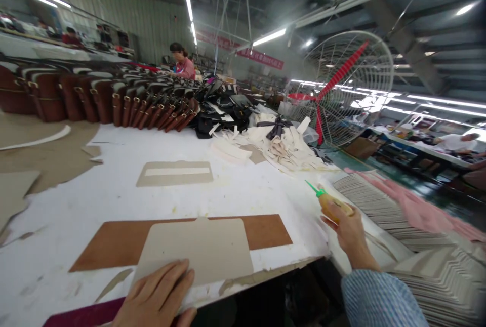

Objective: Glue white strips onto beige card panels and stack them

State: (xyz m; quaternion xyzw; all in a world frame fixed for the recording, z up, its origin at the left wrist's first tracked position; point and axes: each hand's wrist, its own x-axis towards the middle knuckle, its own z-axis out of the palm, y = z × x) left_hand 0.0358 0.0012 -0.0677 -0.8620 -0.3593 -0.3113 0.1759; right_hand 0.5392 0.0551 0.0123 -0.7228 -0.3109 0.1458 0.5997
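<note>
My right hand (347, 228) is wrapped around a yellow glue bottle (336, 208) with a thin green nozzle, held tilted above the right end of the table. A beige board panel (199, 246) with rounded corners and a small tab lies near the front edge. Under it, a brown leather strip (266, 231) shows on both sides. My left hand (159, 291) rests on the panel's lower left part, fingers stretched out flat. Farther back lies a second beige panel (174, 179) with a white strip (176, 171) across it.
Brown buckled bags (125, 104) stand in rows at the back left. Scraps (284, 145) and black pieces (224, 109) pile behind. Stacked beige boards (429, 276) and pink cloth (421, 200) lie right, near a large fan (330, 79). A co-worker (184, 64) is behind the bags.
</note>
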